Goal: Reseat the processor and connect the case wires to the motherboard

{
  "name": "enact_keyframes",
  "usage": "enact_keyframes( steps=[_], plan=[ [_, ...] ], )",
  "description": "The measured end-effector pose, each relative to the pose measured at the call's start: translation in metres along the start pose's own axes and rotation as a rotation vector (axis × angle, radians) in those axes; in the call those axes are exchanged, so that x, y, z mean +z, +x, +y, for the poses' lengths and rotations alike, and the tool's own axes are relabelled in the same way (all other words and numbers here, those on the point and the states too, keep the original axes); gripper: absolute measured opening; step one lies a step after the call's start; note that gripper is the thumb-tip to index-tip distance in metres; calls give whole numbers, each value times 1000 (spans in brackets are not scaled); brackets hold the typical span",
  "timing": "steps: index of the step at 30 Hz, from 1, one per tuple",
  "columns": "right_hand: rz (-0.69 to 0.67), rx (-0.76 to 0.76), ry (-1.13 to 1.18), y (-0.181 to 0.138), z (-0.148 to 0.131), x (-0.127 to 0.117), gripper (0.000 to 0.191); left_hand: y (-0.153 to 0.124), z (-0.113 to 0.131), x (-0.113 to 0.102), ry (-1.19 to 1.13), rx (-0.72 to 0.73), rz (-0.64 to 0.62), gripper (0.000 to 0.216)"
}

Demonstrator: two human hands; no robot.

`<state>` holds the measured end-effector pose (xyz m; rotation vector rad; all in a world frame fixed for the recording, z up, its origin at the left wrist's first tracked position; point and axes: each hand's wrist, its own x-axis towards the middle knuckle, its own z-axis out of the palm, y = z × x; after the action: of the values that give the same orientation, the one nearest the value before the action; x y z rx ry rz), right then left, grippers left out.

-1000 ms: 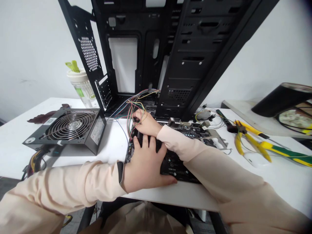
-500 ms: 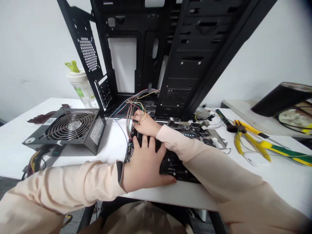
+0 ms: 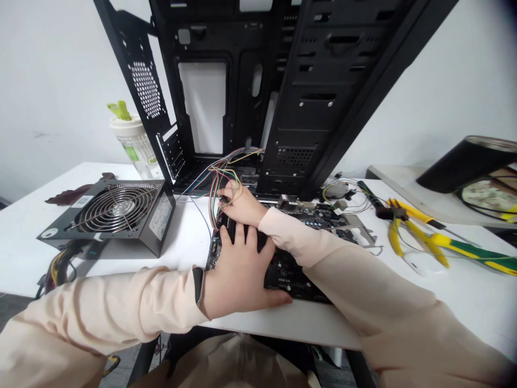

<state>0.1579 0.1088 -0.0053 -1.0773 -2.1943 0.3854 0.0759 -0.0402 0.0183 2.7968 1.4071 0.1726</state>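
A black motherboard [image 3: 283,272] lies flat on the white table in front of the case. Spread over its lower left part is my left hand [image 3: 238,269], fingers apart and pressed down on the board. Above it my right hand [image 3: 242,205] reaches to the board's upper left corner, its fingers bent and closed. What its fingertips grip is hidden. Thin coloured wires [image 3: 214,186] come out of the case, loop over and beside the right fingers, and run down to the board's left edge.
An open black computer case [image 3: 301,140] towers behind the board. To the left sit a power supply [image 3: 153,226] and a clear tumbler [image 3: 135,145]. Yellow-handled pliers [image 3: 422,242], a green-yellow handled tool [image 3: 472,250] and a white mouse-like object [image 3: 424,264] lie right.
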Motion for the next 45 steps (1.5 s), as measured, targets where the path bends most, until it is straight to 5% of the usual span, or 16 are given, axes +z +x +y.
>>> enact_keyframes(
  steps=[10,15,25,45],
  plan=[
    [-67,-5,97,-3,-6,-4,36,0,0,-1,-1,0,1,98],
    [-77,-32,84,-1,-5,-4,13,0,0,-2,3,-1,-11,98],
    [-72,-11,25,0,-9,-4,23,0,1,-4,-7,3,-5,98],
    [31,11,49,0,-9,-6,12,1,0,-4,-30,-1,-38,100]
  ],
)
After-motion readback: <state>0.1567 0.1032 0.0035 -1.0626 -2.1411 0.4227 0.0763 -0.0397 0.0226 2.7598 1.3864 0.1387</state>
